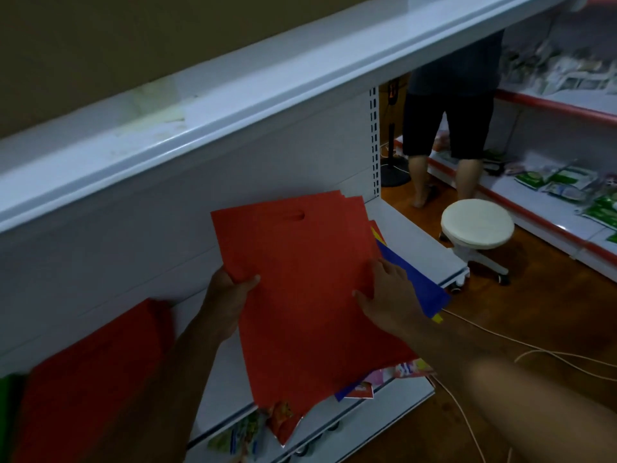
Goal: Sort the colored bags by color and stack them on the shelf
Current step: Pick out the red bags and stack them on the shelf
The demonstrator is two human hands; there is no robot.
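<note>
A flat red bag [300, 282] with a cut-out handle is held above the white shelf [417, 242]. My left hand [230, 295] grips its left edge, thumb on top. My right hand [387, 295] lies on its right side, fingers spread across the surface. More red bags peek out behind it at the top. A blue bag [417, 279] and a yellow edge [437, 318] lie beneath on the right. A separate stack of red bags [93, 379] leans at the lower left, with a green bag [8, 416] at the frame's left edge.
The upper shelf's white front rail [233, 105] runs diagonally overhead. Snack packets [240, 436] sit on the lower tier. A white round stool [477, 225] stands on the wooden floor, a person's legs [444, 155] beyond it. Cords [534, 355] trail across the floor. Another stocked shelf [564, 182] is at right.
</note>
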